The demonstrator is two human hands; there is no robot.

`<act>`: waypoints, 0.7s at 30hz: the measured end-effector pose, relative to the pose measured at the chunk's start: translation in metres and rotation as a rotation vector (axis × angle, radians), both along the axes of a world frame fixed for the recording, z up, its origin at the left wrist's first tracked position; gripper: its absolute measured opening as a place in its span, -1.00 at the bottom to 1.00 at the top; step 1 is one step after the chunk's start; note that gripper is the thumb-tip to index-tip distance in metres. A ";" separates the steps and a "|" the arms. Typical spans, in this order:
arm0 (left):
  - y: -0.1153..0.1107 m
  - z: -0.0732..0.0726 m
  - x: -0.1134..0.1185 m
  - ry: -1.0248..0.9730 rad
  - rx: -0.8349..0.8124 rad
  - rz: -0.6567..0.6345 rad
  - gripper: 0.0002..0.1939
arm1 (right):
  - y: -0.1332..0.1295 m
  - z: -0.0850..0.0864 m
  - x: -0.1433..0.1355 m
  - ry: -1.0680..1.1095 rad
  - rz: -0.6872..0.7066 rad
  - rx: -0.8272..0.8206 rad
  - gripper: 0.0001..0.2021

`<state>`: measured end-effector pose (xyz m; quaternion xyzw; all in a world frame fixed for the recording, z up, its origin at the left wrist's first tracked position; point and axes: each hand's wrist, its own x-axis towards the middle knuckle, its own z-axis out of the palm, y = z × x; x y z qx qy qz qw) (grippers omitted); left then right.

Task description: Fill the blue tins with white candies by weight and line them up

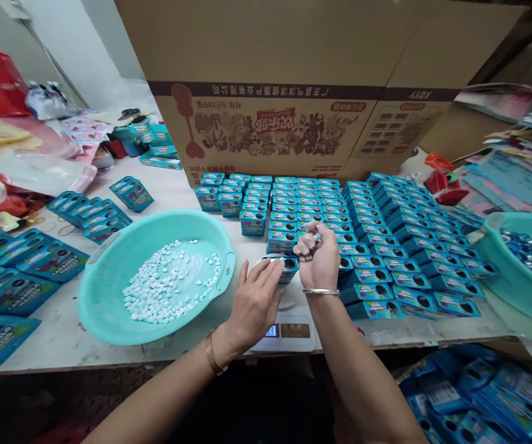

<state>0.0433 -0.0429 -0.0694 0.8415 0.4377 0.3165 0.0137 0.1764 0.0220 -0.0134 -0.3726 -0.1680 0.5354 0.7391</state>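
Note:
My right hand [320, 258] is turned palm up, its fingers curled around several small white candies [317, 238]. Stretched out, the fingers of my left hand [257, 295] reach to the top of a small blue box [288, 269]. Whether they touch its contents is hidden. The box sits by a white digital scale [300, 333], whose display is partly covered by my left hand. To the left stands a turquoise basin [108, 308] with a layer of loose white candies [159, 290] in it.
Rows of blue boxes [376, 259] fill the table's right side, before a big cardboard carton [266, 49]. More blue boxes [39, 265] stand at the left. A second basin [501, 265] with dark blue pieces is at the far right. Blue packaging [492, 394] lies below the table edge.

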 end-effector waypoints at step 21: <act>0.012 0.045 -0.056 -0.428 0.045 0.143 -0.34 | -0.082 -0.023 0.082 0.277 0.080 0.035 -0.84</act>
